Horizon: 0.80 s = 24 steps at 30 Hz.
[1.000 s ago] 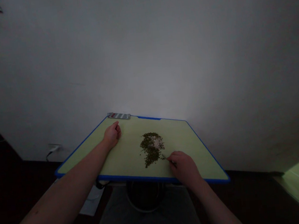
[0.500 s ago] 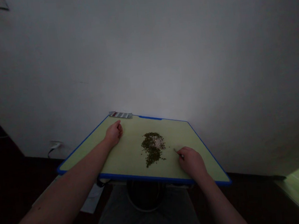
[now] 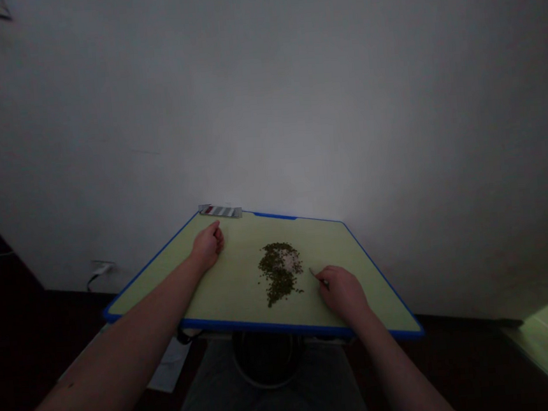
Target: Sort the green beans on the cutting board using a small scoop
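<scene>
A loose pile of small green beans (image 3: 279,288) lies on the pale green tabletop (image 3: 242,285), with a patch of whitish grains (image 3: 288,263) mixed in at its upper right. My right hand (image 3: 343,292) rests just right of the pile and is closed on a small thin tool (image 3: 312,271). The tool's tip points left toward the pile without touching it; its exact kind is too small to tell. To the left of the pile, my left hand (image 3: 208,244) lies on the table with fingers curled in and nothing showing in them.
A blue rim (image 3: 265,326) edges the table, which stands against a grey wall (image 3: 295,114). At the far left corner sits a flat grey-and-red printed strip (image 3: 221,211). A dark round pot (image 3: 270,375) is below the front edge, between my legs. A plug (image 3: 101,268) hangs at the wall.
My right hand has moved a little left with the thin tool, bringing its tip closer to the pile. A stray bean near the tip is no longer visible. My left hand stays still.
</scene>
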Motion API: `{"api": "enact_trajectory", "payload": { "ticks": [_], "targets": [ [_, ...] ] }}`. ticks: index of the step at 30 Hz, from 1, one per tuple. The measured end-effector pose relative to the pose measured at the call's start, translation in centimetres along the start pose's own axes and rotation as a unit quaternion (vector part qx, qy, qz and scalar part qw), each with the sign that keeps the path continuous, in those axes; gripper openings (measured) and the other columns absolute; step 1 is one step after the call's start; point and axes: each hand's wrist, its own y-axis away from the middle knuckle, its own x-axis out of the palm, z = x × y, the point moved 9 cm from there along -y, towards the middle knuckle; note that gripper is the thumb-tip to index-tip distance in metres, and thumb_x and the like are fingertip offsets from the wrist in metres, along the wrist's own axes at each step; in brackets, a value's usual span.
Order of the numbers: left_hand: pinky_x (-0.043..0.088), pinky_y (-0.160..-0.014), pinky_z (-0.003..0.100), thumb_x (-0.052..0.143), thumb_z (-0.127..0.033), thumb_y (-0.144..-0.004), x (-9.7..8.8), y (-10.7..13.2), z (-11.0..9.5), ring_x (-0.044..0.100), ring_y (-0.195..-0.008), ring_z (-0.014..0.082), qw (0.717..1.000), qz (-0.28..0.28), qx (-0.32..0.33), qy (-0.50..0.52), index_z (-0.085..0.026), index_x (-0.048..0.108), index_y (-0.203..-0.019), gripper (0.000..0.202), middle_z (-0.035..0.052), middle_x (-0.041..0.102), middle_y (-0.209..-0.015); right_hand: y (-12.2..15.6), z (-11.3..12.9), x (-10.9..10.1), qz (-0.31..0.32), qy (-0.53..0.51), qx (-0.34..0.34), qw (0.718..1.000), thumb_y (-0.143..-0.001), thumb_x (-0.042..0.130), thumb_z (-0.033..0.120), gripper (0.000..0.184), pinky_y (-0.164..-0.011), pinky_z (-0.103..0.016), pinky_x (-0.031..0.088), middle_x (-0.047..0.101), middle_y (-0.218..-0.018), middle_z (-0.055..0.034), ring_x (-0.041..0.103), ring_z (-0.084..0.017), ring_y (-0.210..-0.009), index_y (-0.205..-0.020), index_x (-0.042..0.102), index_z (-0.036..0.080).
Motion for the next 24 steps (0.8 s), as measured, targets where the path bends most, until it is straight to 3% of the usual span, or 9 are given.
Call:
{"api": "enact_trajectory", "payload": {
  "ticks": [7,19,24],
  "targets": [
    [0.013,-0.031,0.022,0.046,-0.037,-0.071,-0.2,0.0,-0.1,0.023,-0.027,0.0062,1.000,0.001,0.010,-0.003,-0.020,0.029,-0.047,0.034,-0.0068,0.025,-0.034,-0.3,-2.0,-0.5,-0.031,0.008,0.047,0.998,-0.071,0.046,0.013,0.025,-0.073,-0.026,0.036,0.062,-0.087,-0.0050,0.054,-0.016,-0.082,-0.087,0.064,0.020],
    [0.012,-0.031,0.023,0.046,-0.038,-0.071,0.0,-0.1,0.3,0.022,-0.028,0.0058,1.000,0.010,0.005,0.001,-0.020,0.028,-0.046,0.036,-0.0065,0.025,-0.035,-1.2,-0.3,-0.3,-0.015,-0.074,0.011,0.997,-0.070,0.048,0.016,0.023,-0.070,-0.024,0.038,0.064,-0.084,-0.0028,0.055,-0.014,-0.076,-0.085,0.065,0.021],
    [0.012,-0.031,0.022,0.046,-0.036,-0.071,0.0,-0.1,0.0,0.023,-0.028,0.0063,1.000,0.012,0.009,0.009,-0.020,0.030,-0.046,0.034,-0.0064,0.025,-0.035,-0.1,-0.4,-1.5,-0.030,-0.115,0.007,0.993,-0.071,0.048,0.018,0.022,-0.066,-0.023,0.039,0.064,-0.080,-0.0027,0.055,-0.013,-0.071,-0.084,0.065,0.020]
  ]
}}
